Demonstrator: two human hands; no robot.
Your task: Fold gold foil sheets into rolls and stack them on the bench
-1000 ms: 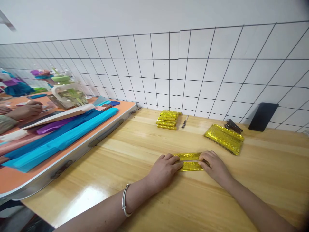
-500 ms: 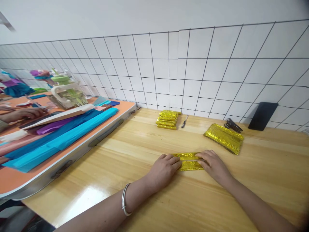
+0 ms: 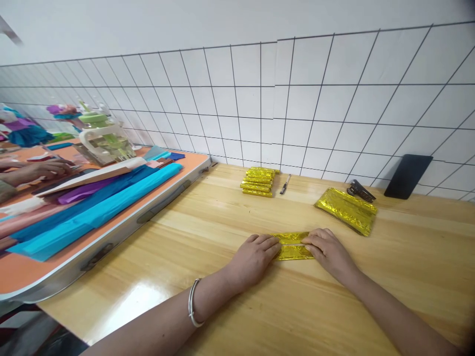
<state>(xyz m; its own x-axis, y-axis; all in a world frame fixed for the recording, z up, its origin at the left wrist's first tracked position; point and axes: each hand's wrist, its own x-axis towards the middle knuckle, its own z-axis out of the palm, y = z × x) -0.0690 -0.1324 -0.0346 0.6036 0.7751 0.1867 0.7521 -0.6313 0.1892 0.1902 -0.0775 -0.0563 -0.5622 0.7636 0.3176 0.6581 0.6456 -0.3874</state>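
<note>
A folded strip of shiny gold foil paper lies on the wooden table, with a narrow pale line running along its middle. At its left end my left hand presses down, fingers close together and bent over the foil. My right hand pinches the other end between thumb and fingers. The parts of the strip beneath both hands are hidden. Beyond them is a pile of narrow folded gold foil strips, with a pen beside it. Flat gold foil sheets are stacked to the right, touching or close to a black stapler.
A dark phone-like slab leans against the tiled wall. On the left, an orange-topped table carries coloured crepe paper and a jug with a green lid. Another person's hand works there.
Both hands stay on the foil strip with almost the same hold. The view has shifted slightly, and the right fingers sit marginally differently along the strip's end.
</note>
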